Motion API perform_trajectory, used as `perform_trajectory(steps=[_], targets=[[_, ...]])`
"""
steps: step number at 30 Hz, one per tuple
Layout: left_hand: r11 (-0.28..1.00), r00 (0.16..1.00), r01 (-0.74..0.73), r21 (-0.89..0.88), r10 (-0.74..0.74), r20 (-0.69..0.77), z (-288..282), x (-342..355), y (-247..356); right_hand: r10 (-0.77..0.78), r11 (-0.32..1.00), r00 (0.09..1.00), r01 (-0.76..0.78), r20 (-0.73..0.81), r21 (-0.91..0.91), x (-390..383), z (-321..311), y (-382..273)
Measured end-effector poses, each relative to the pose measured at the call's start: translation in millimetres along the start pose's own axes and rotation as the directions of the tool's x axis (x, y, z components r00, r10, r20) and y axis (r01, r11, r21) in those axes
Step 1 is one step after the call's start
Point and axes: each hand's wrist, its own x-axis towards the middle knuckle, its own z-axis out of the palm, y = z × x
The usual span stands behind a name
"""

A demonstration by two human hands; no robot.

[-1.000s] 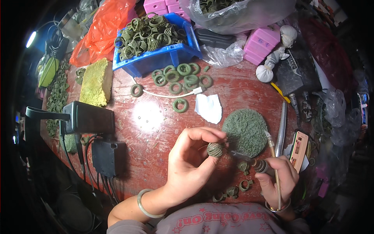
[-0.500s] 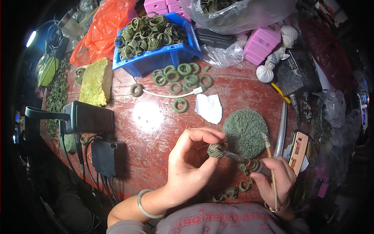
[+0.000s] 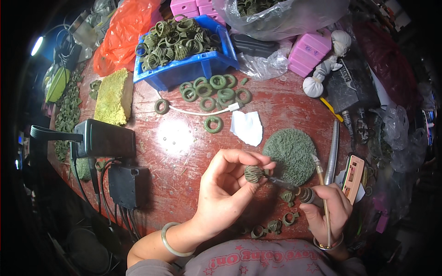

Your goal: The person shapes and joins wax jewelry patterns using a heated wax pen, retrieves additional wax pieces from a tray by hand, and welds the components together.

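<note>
My left hand (image 3: 221, 198) pinches a dark green ring with a ridged, domed top (image 3: 253, 174) between thumb and fingertips. In my right hand (image 3: 331, 211) is a pen-like tool with a thin metal tip (image 3: 309, 196), its tip pointing left, close to the ring. Whether tip and ring touch, I cannot tell. That same hand also keeps a thin brush (image 3: 320, 172) with a wooden handle upright between its fingers. Several similar green rings (image 3: 290, 219) lie on the table below the tool. Beyond my hands sits a round, rough green pad (image 3: 291, 152).
A blue bin (image 3: 198, 69) heaped with ridged rings stands at the back. Plain green rings (image 3: 213, 124), a white cable (image 3: 198, 112) and a white paper scrap (image 3: 247, 128) lie mid-table. Black boxes (image 3: 129, 186) with cords stand left; a tapered metal rod (image 3: 332, 154) lies right.
The ring has turned in my left fingers, showing more of its ridged top. My right hand has shifted slightly right and the tool tip has drawn back a little.
</note>
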Motion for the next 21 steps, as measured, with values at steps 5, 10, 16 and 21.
perform_trajectory(steps=[5, 10, 16, 21], targets=[[1.000, 1.000, 0.004, 0.025, -0.004, 0.005, 2.4, 1.0, 3.0, 0.029, 1.000, 0.999, -0.029, 0.029, 0.012, -1.7, -0.2, -1.7], [0.999, 1.000, -0.012, 0.037, 0.012, 0.003, 0.0, 0.1, 1.3, 0.019, 1.000, 1.000, -0.019, 0.024, -0.004, -0.6, 1.6, -0.9], [0.999, 1.000, -0.015, 0.037, 0.015, 0.008, 0.0, -0.1, 0.9, 0.036, 0.999, 0.999, -0.036, 0.035, -0.008, -0.5, 2.6, -3.0], [1.000, 1.000, 0.000, 0.023, 0.000, 0.005, 2.1, 0.1, 2.6, 0.056, 0.998, 0.997, -0.056, 0.057, 0.000, -0.1, 0.7, -6.9]])
